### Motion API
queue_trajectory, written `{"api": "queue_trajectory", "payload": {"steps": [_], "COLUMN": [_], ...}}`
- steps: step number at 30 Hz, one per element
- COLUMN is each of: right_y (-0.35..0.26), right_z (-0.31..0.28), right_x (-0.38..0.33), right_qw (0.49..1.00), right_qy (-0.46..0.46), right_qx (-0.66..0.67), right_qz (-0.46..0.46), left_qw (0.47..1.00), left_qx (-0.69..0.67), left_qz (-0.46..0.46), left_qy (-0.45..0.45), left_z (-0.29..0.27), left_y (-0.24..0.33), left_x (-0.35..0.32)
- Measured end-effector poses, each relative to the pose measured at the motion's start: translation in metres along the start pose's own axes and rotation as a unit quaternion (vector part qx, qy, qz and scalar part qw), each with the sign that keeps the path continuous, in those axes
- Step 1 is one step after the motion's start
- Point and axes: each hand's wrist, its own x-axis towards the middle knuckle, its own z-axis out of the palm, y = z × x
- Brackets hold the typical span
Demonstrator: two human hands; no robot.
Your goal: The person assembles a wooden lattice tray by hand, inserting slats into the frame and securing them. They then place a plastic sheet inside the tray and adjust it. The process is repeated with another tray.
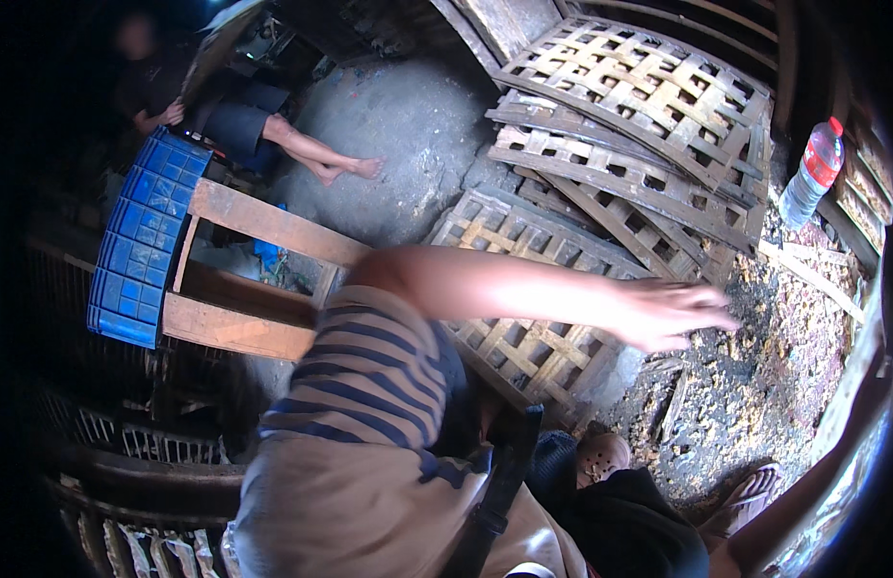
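Observation:
My left hand (672, 313) reaches out to the right at the end of a bare forearm, below a striped sleeve. Its fingers are spread and it holds nothing. It hovers over the edge of a wooden lattice panel (523, 347), where the panel meets dirty, littered ground (754, 385). More lattice panels (639, 106) lie stacked beyond it. A forearm-like shape (822, 472) runs up the right rim, and no hand shows on it. My sandalled feet (600, 458) are below.
A plastic bottle with a red cap (812, 173) stands at the far right. A blue plastic crate (143, 250) leans on a rough wooden frame (263, 226) at the left. Wire cages (129, 438) sit lower left. Another person sits at the back left, bare legs (321, 154) stretched out.

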Motion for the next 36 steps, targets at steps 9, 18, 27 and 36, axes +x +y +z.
{"api": "queue_trajectory", "payload": {"steps": [9,18,27,36], "right_y": [-0.162,-0.136,-0.138,-0.143], "right_z": [0.007,-0.011,-0.037,-0.055], "right_x": [-0.036,-0.037,-0.016,-0.024], "right_qw": [0.993,1.0,0.992,0.992], "right_qy": [-0.094,0.001,0.035,0.1], "right_qx": [0.062,0.018,-0.098,-0.077], "right_qz": [-0.046,-0.005,0.065,-0.031], "left_qw": [0.938,0.857,0.883,0.47], "left_qx": [0.167,0.219,0.296,0.47], "left_qz": [0.178,0.198,0.189,0.307], "left_qy": [0.248,0.422,0.311,0.681], "left_z": [0.01,-0.009,-0.064,-0.093], "left_y": [0.031,-0.025,0.037,0.097], "left_x": [0.134,0.14,0.149,0.216]}}
